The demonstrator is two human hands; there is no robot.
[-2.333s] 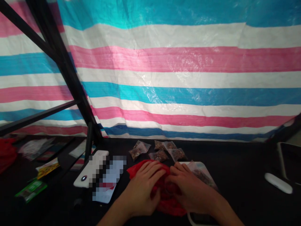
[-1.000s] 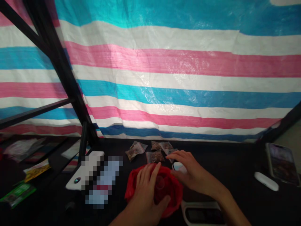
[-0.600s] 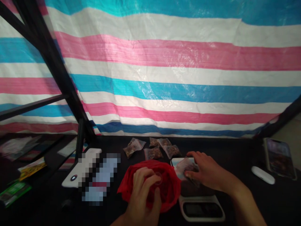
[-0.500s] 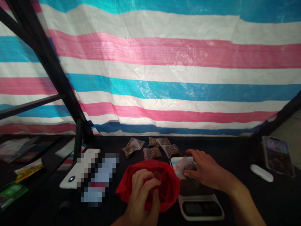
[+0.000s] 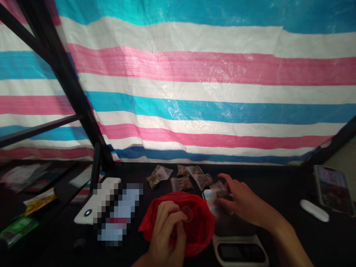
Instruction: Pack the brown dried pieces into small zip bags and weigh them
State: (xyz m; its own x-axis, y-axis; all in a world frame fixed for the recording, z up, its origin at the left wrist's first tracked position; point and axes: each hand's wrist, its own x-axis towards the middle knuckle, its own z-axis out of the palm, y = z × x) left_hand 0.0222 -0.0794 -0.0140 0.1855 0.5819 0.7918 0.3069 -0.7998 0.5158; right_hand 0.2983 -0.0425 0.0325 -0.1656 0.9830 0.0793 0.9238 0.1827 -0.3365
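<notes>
My left hand (image 5: 166, 231) is curled inside the mouth of a crumpled red plastic bag (image 5: 200, 230) on the black table. Its fingertips pinch a small clear round piece (image 5: 187, 213). My right hand (image 5: 240, 205) reaches forward over the platform of a white digital scale (image 5: 240, 253). Its fingers close on a small clear packet (image 5: 217, 190) of brown bits. Just behind it, several more filled packets (image 5: 183, 178) lie in a loose row near the tarp.
A white device (image 5: 91, 207) and a blurred-out item lie to the left of the bag. A phone (image 5: 333, 190) and a white oblong object (image 5: 314, 210) sit at the right. Black frame bars (image 5: 69, 85) rise at the left, and a striped tarp (image 5: 211, 92) hangs behind.
My right hand left the red bag, went to the scale and took a clear packet, then moved it towards the row behind. My left hand stayed in the bag, its fingers curling.
</notes>
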